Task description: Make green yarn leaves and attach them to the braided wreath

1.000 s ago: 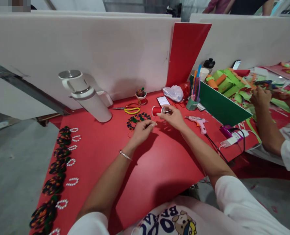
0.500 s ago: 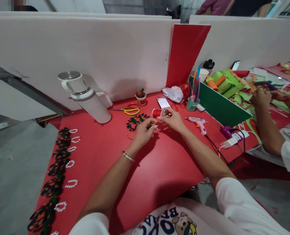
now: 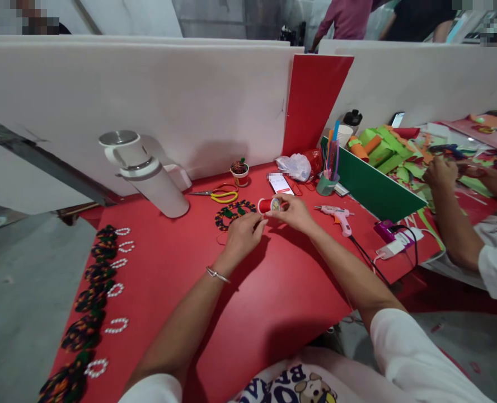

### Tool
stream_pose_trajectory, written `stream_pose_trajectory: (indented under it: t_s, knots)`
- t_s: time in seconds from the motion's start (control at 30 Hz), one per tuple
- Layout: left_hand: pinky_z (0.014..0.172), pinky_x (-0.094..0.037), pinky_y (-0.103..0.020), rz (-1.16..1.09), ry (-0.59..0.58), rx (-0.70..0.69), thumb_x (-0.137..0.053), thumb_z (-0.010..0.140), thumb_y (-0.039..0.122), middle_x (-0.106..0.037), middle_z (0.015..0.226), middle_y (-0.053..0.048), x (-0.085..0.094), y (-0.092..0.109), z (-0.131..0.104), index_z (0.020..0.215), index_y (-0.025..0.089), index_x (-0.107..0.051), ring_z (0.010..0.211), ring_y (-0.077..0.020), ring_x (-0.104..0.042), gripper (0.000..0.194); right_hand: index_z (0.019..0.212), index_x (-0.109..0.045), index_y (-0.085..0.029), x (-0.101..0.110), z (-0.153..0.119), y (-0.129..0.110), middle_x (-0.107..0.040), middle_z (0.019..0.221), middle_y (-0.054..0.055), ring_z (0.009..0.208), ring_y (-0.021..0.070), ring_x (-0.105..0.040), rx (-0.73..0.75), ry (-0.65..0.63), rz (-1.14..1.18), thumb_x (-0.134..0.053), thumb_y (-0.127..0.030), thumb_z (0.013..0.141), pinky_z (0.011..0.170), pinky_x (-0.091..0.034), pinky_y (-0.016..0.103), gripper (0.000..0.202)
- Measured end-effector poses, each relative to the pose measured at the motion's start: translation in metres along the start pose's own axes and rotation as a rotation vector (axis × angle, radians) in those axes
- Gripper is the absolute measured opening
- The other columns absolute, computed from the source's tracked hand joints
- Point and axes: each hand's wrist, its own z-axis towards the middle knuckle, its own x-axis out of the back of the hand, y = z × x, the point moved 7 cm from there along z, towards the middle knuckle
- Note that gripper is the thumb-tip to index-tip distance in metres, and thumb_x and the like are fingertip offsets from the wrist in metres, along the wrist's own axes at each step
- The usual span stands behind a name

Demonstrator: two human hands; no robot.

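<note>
A spool of red thread (image 3: 266, 206) is held by its right end in my right hand (image 3: 294, 214), above the red table (image 3: 248, 296). Just left of it, my left hand (image 3: 244, 235) is closed, thumb and fingertips pinched together near the spool; what they hold is too small to make out. Behind my left hand lies a dark multicoloured braided ring (image 3: 223, 218) with green bits. A thin red thread loops on the table beside it.
Yellow-handled scissors (image 3: 224, 196), a small pot (image 3: 240, 173) and a phone (image 3: 280, 184) lie behind my hands. A tumbler (image 3: 158, 187) stands left, a pink glue gun (image 3: 336, 216) right. Yarn bundles (image 3: 93, 302) line the left edge. Another person's hands work at far right.
The spool has turned so that its right end faces me more. My left fingers have closed together, and the whole view has shifted slightly.
</note>
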Motion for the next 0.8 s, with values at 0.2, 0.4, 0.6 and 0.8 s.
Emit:
stream_pose_trajectory:
  t_s: [0.2, 0.4, 0.6, 0.8]
  knots:
    - [0.053, -0.033, -0.025, -0.603, -0.174, 0.314, -0.064, 0.086, 0.045, -0.054, 0.058, 0.003, -0.025, -0.032, -0.005, 0.075, 0.019, -0.063, 0.049, -0.0111, -0.043, 0.028, 0.123, -0.071, -0.023, -0.007, -0.005, -0.002, -0.074, 0.103, 0.004, 0.072, 0.0145, -0.072, -0.169, -0.245, 0.574, -0.093, -0.056, 0.066, 0.051, -0.055, 0.021, 0.069]
    - [0.062, -0.04, -0.029, -0.229, -0.206, 0.045, -0.067, 0.087, 0.035, -0.066, 0.071, -0.004, -0.016, -0.039, 0.006, 0.074, 0.02, -0.072, 0.066, -0.0174, -0.057, 0.021, 0.12, -0.072, -0.021, -0.017, -0.021, -0.001, -0.073, 0.095, 0.002, 0.067, 0.0138, -0.069, -0.222, -0.596, 0.231, -0.092, -0.041, 0.07, 0.05, -0.052, 0.021, 0.057]
    - [0.069, -0.041, -0.03, 0.144, -0.154, -0.191, -0.053, 0.1, 0.028, -0.068, 0.087, -0.009, -0.005, -0.026, 0.016, 0.086, 0.02, -0.071, 0.079, -0.02, -0.061, 0.024, 0.106, -0.073, -0.019, -0.025, -0.007, -0.005, -0.074, 0.094, -0.001, 0.081, 0.0125, -0.066, -0.045, -0.501, 0.047, -0.085, -0.024, 0.07, 0.074, -0.053, 0.024, 0.039]
    - [0.075, -0.046, -0.032, 0.167, -0.015, -0.092, -0.049, 0.101, 0.025, -0.07, 0.092, -0.01, -0.006, -0.042, 0.027, 0.094, 0.019, -0.072, 0.085, -0.0228, -0.064, 0.025, 0.11, -0.072, -0.02, -0.031, 0.015, 0.001, -0.076, 0.104, 0.003, 0.093, 0.0167, -0.07, 0.043, -0.219, 0.014, -0.083, -0.035, 0.075, 0.085, -0.056, 0.029, 0.04]
